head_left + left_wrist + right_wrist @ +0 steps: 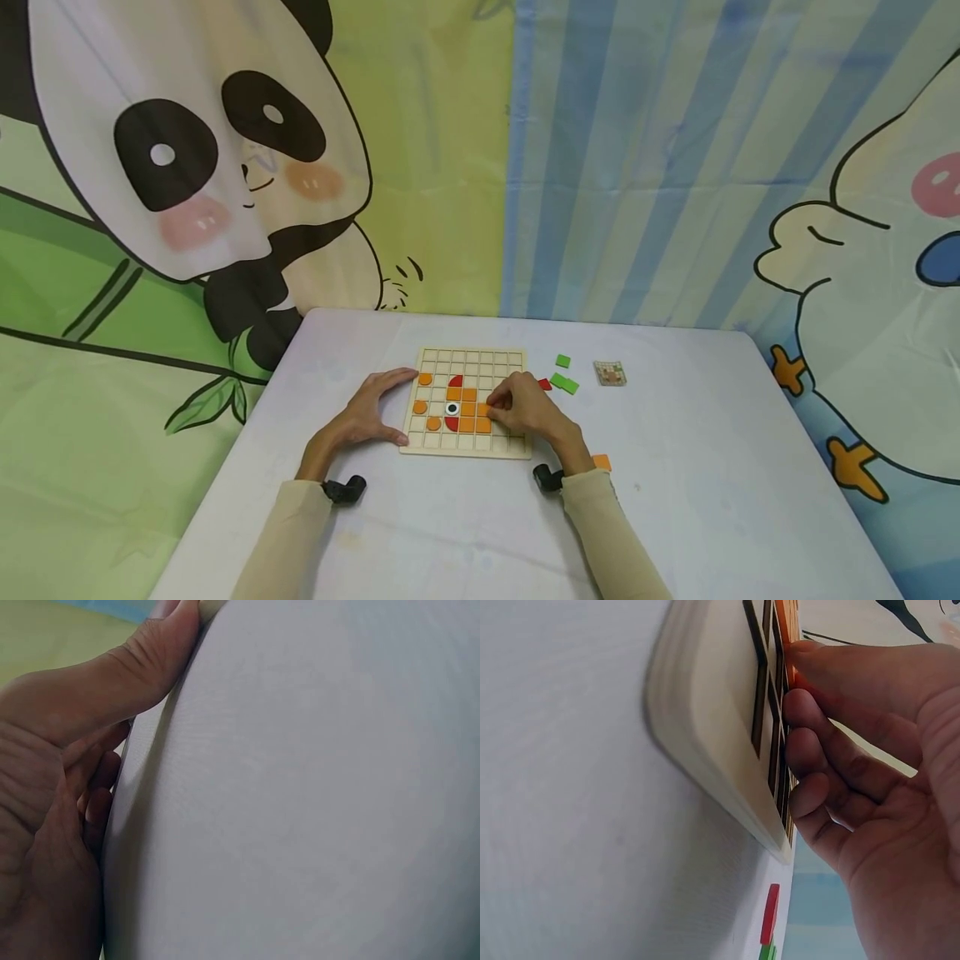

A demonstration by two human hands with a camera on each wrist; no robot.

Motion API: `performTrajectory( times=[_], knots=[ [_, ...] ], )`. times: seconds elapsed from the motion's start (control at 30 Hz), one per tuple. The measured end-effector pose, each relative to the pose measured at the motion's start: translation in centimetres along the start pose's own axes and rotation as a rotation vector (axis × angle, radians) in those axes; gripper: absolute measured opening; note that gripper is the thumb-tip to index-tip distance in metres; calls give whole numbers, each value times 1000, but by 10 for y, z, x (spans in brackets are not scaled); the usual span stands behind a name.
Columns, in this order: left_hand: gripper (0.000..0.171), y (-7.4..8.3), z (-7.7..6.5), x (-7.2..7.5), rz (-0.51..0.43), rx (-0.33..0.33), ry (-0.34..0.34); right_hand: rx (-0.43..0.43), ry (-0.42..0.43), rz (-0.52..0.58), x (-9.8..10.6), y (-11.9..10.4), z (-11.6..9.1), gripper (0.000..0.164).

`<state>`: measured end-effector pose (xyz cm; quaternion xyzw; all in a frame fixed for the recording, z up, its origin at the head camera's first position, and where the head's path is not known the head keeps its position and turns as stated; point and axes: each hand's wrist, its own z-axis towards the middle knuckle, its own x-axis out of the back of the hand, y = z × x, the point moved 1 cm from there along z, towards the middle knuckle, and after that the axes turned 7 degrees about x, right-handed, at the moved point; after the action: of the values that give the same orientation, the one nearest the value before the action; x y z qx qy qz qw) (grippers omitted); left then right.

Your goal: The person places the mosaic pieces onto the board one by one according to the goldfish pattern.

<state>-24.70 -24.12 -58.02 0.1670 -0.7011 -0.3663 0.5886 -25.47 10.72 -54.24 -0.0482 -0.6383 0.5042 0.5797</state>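
Observation:
A wooden grid board (467, 448) lies on the white table. Orange square tiles (468, 409), red quarter-round tiles (452, 424) and a white round eye piece (452, 409) form a figure on it. Several orange round tiles (420, 407) sit near its left side. My left hand (367, 410) rests along the board's left edge, thumb at the near corner and fingers spread farther up. With thumb and index fingertips, my right hand (525, 407) pinches an orange tile (790, 622) at the figure's right side; the other fingers curl close over the grid.
Green tiles (562, 382) and a red tile (544, 384) lie right of the board. Beyond them is a small patterned card (610, 373). An orange tile (602, 462) lies by my right wrist. A printed curtain (637, 167) hangs behind the table.

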Motion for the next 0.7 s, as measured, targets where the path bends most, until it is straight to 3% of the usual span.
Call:
performTrajectory(
  times=[0.33,0.5,0.7],
  knots=[
    [127,1,-1,1,0,-9,2,0,25,73,15,-3,-11,24],
    [127,2,-2,2,-10,-10,4,27,29,26,30,1,-24,27],
    [127,1,-2,1,1,-7,3,-6,5,-6,48,7,-44,30]
  ],
)
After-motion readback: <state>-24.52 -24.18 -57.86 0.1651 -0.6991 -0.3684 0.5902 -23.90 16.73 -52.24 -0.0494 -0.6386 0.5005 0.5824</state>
